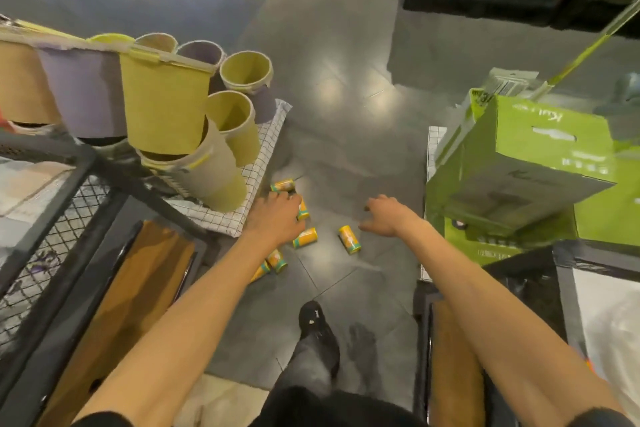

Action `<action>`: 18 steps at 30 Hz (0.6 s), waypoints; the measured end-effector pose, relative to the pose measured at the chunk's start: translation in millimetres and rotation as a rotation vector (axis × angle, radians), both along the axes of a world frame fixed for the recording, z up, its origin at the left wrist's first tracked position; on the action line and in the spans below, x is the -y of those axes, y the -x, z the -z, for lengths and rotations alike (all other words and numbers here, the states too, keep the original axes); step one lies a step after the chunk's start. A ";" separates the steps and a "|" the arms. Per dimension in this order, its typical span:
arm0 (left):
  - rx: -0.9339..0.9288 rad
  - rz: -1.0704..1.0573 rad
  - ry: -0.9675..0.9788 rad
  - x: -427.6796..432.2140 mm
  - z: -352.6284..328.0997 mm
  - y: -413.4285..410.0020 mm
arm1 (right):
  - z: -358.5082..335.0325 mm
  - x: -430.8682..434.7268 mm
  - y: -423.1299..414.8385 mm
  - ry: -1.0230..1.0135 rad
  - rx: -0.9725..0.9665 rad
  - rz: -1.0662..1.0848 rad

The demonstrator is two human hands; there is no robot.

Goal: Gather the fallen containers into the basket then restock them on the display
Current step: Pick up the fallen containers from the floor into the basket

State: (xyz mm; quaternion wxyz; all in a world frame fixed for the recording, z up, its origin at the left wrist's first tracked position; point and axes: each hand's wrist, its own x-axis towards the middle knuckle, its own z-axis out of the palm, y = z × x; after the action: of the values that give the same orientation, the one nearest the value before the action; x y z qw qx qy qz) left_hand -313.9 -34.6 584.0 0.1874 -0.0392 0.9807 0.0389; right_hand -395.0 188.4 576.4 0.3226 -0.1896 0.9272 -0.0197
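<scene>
Cans (349, 239) yellow-orange w/ teal ends, prob.; floor (346, 45) grey; box (540, 163) lime green; cloth (266, 146) white w/ black grid.

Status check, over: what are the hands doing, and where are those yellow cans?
Left hand over one can, grip unclear. Right hand open, empty. Other yellow cans lying loose on floor. Stacked bins close on left.

On the grey tiled floor (346, 121) lie scattered yellow cans (349, 239).
</scene>
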 end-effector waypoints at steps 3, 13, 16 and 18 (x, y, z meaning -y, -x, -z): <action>0.034 0.013 -0.004 15.6 19.2 33.1 | 23.0 17.2 26.7 0.006 0.037 0.022; 0.210 -0.016 -0.048 36.4 135.8 103.3 | 142.4 49.0 99.6 0.068 0.059 0.100; 0.219 -0.023 -0.059 36.6 184.9 125.4 | 196.7 54.7 118.9 0.076 0.056 0.133; 0.214 -0.030 -0.082 37.8 232.5 140.0 | 244.7 61.2 130.8 0.081 0.049 0.142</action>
State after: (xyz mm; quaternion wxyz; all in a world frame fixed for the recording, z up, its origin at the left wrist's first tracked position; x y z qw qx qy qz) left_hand -453.9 -72.4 351.5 0.2920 -0.0503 0.9520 0.0772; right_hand -525.8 127.2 331.8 0.3349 -0.1356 0.9286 -0.0845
